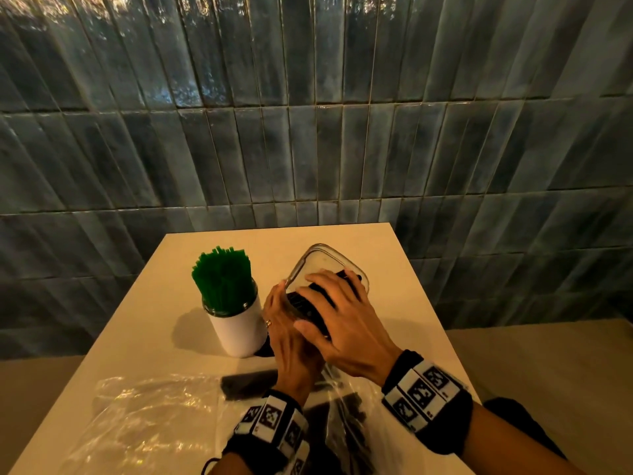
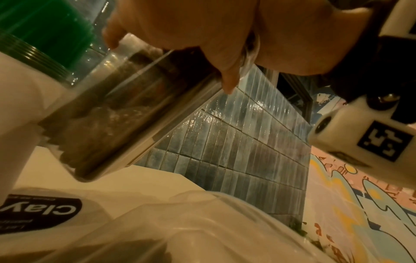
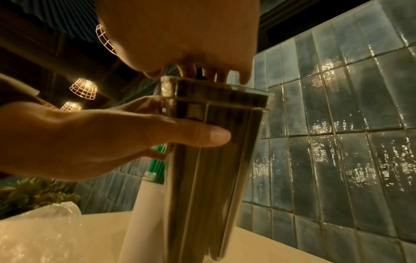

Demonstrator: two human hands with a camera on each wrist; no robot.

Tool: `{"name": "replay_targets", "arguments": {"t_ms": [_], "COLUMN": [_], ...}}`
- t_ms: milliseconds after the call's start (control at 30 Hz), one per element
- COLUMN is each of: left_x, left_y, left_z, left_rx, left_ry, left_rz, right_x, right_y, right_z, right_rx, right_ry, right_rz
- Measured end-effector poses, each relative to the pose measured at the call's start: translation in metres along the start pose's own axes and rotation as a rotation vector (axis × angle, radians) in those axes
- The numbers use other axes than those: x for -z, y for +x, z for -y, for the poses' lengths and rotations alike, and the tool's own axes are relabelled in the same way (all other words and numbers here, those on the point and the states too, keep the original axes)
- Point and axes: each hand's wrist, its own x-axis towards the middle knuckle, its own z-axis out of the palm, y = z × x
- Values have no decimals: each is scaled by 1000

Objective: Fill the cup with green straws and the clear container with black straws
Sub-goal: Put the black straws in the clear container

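Observation:
A white cup (image 1: 239, 330) packed with upright green straws (image 1: 222, 279) stands left of centre on the table. Right beside it is the clear container (image 1: 329, 255), tilted and holding black straws (image 1: 301, 299). My left hand (image 1: 284, 313) grips the container's near side, and in the right wrist view its thumb (image 3: 198, 137) curls across the wall of the container (image 3: 213, 178). My right hand (image 1: 337, 303) lies over the container's mouth. Its fingertips (image 3: 245, 78) rest on the straw ends at the rim. The left wrist view shows the container (image 2: 108, 113) leaning against the cup (image 2: 22, 89).
Crinkled clear plastic bags (image 1: 144, 419) lie across the table's front; one under my wrists holds more black straws (image 1: 346, 416). A dark label (image 1: 246, 385) lies between them. The cream table (image 1: 394, 303) meets a tiled wall (image 1: 308, 132) behind; its side edges drop off.

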Motion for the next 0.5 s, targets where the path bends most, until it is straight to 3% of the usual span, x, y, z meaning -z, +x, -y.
{"name": "replay_targets", "arguments": {"t_ms": [200, 367, 500], "left_x": [-18, -53, -46], "left_y": [2, -16, 2], "left_z": [1, 59, 34], "left_rx": [77, 234, 340], "left_ry": [31, 227, 190], "left_rz": [-103, 65, -82], "right_x": [-16, -36, -40], "right_y": [-1, 1, 9], "right_z": [-11, -14, -23], "right_rx": [-27, 90, 84], "right_ry": [-32, -59, -106], "right_rz": [-43, -45, -115]}}
